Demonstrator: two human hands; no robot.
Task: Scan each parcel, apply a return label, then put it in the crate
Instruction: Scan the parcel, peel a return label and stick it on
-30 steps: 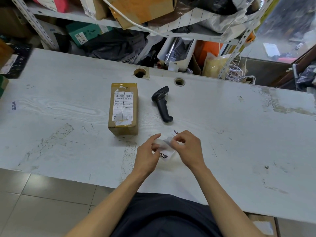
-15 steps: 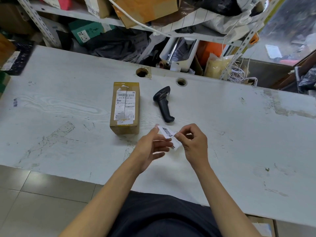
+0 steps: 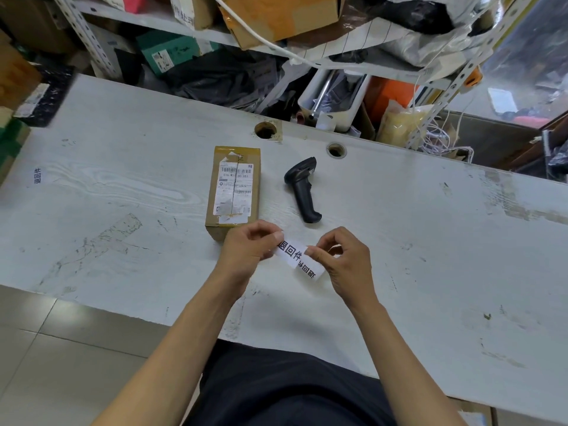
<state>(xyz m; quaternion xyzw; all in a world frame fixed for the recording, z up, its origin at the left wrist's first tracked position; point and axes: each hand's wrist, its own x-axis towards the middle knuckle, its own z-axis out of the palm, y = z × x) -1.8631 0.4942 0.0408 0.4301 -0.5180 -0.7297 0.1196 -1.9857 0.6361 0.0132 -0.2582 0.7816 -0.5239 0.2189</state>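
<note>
Both hands pinching white printed return label strip: left hand, right hand; brown cardboard parcel lying unlabelled; black handheld scanner idle; crating pending.

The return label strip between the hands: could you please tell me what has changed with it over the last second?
The hands lifted the label strip off the table and pulled it taut between them, toward the parcel. The left hand pinches the upper end, the right hand the middle. The printed side now faces up. The parcel and scanner stayed put.
</note>
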